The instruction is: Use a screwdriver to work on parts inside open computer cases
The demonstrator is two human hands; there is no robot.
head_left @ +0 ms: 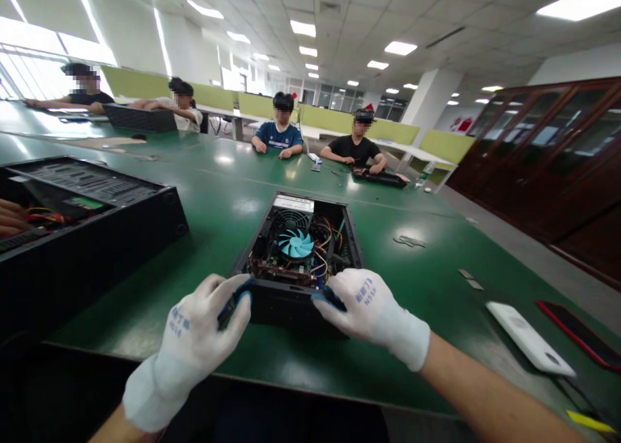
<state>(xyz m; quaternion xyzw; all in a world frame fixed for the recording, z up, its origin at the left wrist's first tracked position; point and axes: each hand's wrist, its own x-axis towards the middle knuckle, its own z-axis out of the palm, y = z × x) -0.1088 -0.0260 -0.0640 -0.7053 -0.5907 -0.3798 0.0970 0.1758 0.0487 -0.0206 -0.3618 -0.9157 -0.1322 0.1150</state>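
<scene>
An open black computer case (pixel 291 304) lies on the green table in front of me. Inside it a light-blue cooling fan (pixel 295 243) sits among coloured wires, below a silver power supply (pixel 294 203) at the far end. My left hand (pixel 194 330), in a white glove with a blue palm, grips the near left corner of the case between thumb and fingers. On the near right edge, my right hand (pixel 366 304), gloved alike, has its fingers over the rim and its thumb against the front wall. Parts of both hands' fingertips are hidden.
A larger open computer case (pixel 87 229) stands at left, with another person's hand (pixel 12 218) in it. To the right lie small metal plates (pixel 410 241), a white device (pixel 528 336) with a cable and a red-edged black object (pixel 582 333). Several people sit across the table.
</scene>
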